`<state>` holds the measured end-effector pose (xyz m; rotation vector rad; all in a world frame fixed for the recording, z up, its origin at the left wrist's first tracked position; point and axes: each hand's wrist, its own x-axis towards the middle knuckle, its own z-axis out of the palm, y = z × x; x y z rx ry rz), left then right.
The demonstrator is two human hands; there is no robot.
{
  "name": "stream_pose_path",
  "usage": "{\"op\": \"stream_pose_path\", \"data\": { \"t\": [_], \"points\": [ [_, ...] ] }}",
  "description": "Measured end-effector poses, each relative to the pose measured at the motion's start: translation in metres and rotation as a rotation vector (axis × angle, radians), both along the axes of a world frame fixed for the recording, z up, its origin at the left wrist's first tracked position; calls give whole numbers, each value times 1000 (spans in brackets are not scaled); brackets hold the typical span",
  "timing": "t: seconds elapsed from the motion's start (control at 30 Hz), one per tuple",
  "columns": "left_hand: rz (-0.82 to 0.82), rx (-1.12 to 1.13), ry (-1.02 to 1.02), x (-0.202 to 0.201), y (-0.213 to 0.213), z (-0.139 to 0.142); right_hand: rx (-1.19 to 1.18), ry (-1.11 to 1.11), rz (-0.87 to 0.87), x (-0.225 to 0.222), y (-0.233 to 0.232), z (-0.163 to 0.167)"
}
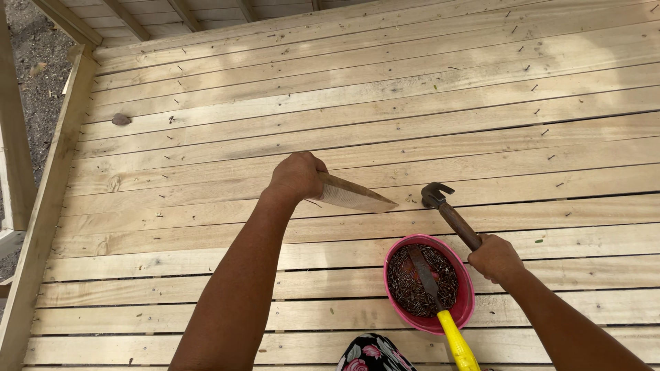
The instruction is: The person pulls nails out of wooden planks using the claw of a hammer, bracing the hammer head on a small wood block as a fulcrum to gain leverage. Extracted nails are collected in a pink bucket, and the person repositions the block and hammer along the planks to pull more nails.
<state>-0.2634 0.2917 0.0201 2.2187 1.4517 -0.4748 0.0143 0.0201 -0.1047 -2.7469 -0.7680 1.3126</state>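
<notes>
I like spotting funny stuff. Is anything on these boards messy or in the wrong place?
A few things stand out. Many nails stick up half-driven and tilted across the wooden deck. A small stone lies on a plank at far left. A yellow-handled tool rests in the pink bowl of nails rather than beside it.

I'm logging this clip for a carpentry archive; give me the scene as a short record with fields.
Setting: pale wooden plank deck, nails scattered across it
Left hand: grips a tapered wooden wedge piece, its tip pointing right
Right hand: holds a brown-handled claw hammer, head resting on the planks
Container: round pink bowl full of dark nails
In bowl: yellow-handled tool, blade lying across the nails
</notes>
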Motion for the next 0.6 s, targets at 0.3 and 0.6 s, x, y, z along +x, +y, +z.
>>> {"op": "stream_pose_path", "data": {
  "t": [0.3,0.6],
  "points": [
    [-167,61,80,41,-24,20,-14,45,-24,3,-1,0],
    [22,-15,12,-3,-1,2,38,23,-21,-7,-4,4]
  ]
}}
